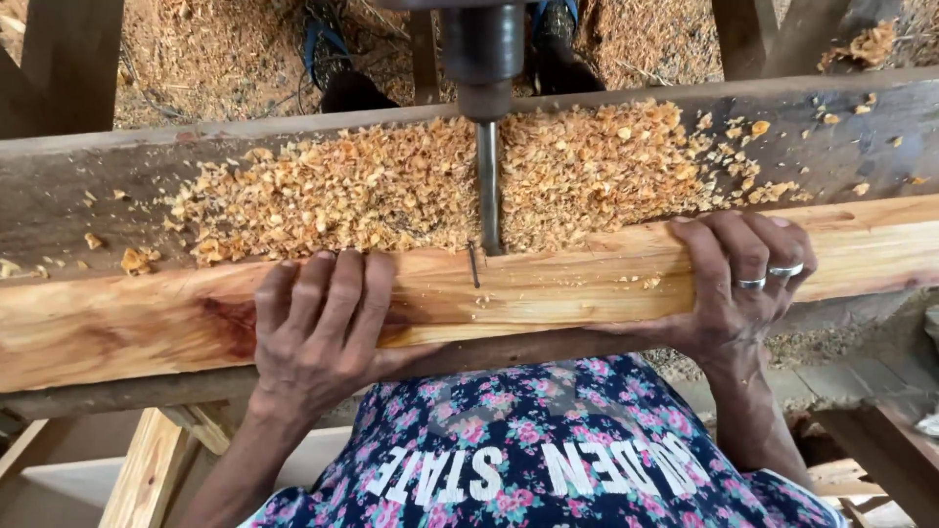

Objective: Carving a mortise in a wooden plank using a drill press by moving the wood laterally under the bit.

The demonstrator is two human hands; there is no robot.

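A long pale wooden beam (548, 284) with a reddish patch lies across the dark machine table (88, 186). My left hand (318, 337) grips its near edge left of centre. My right hand (738, 284), with two rings, grips the beam further right, fingers over the top face. A vertical steel drill bit (488, 191) hangs from a dark chuck (482, 54) and meets the beam's far edge between my hands, beside a short dark mark (474, 264).
A thick heap of wood chips (391, 181) covers the table behind the beam. Sawdust (196, 49) covers the floor beyond. Wooden posts (64, 59) stand at the far left, and timber frame pieces (147, 469) sit below left.
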